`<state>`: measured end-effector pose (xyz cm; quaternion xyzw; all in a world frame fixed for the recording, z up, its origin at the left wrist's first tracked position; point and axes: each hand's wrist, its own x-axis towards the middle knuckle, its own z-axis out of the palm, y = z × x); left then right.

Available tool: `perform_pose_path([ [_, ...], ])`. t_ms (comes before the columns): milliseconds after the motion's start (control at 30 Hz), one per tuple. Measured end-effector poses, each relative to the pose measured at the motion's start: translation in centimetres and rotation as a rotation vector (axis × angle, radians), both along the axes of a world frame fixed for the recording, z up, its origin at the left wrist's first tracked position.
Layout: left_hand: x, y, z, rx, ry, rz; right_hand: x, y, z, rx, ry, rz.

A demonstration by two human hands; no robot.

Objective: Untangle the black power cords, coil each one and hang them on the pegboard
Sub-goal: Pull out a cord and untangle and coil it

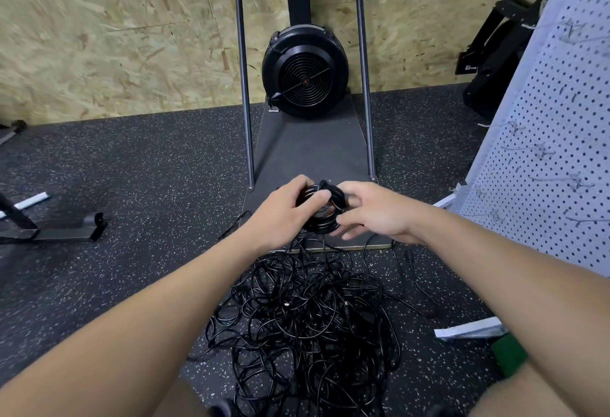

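A tight coil of black power cord (325, 215) is held up between both hands, above the floor. My left hand (284, 210) grips its left side with the thumb laid across the loops. My right hand (373, 210) holds the right side, its fingers curled round the loops. A strand hangs from the coil down into a big tangled heap of black cords (307, 324) on the speckled rubber floor. The white pegboard (541, 165) leans at the right, with several bare metal hooks (576, 182) sticking out.
A black fan-wheel exercise machine (303, 73) with two upright steel poles stands on its dark base plate (310, 159) straight ahead against an OSB wall. A black frame foot (66, 228) lies at left. A green object (508, 359) and the pegboard's white foot sit at lower right.
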<state>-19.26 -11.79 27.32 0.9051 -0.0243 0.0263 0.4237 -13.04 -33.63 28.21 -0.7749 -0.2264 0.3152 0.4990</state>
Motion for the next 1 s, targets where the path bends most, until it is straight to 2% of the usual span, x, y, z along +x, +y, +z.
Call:
perform_pose_path([
  [133, -0.1, -0.8, -0.1, -0.067, -0.104, -0.041, 0.3, 0.1, 0.4, 0.005, -0.079, 0.022],
  [300, 0.0, -1.2, 0.3, -0.107, -0.075, 0.014, 0.4, 0.1, 1.8, 0.007, -0.261, -0.043],
  [367, -0.1, -1.6, 0.5, -0.116, -0.073, 0.034, 0.4, 0.6, 1.3, 0.006, -0.346, -0.010],
  [500, 0.1, -1.9, 0.6, -0.126, -0.073, 0.064, 0.2, 1.1, 0.7, 0.005, -0.392, -0.022],
  [633, 0.2, -2.1, 0.7, -0.228, -0.144, 0.111, 0.1, 1.3, 1.3, -0.072, -0.393, -0.067],
  [767, 0.3, -2.7, 0.3, -0.280, -0.160, 0.107, -0.7, 1.8, 1.2, -0.230, -0.497, -0.109],
  [900, 0.7, -3.2, 0.2, -0.324, -0.177, 0.162, -0.6, 1.5, 1.7, -0.214, -0.455, -0.098],
  [1000, 1.4, -3.4, 0.6, -0.436, -0.129, 0.144, 0.0, 0.3, 2.0, 0.007, -0.153, -0.147],
])
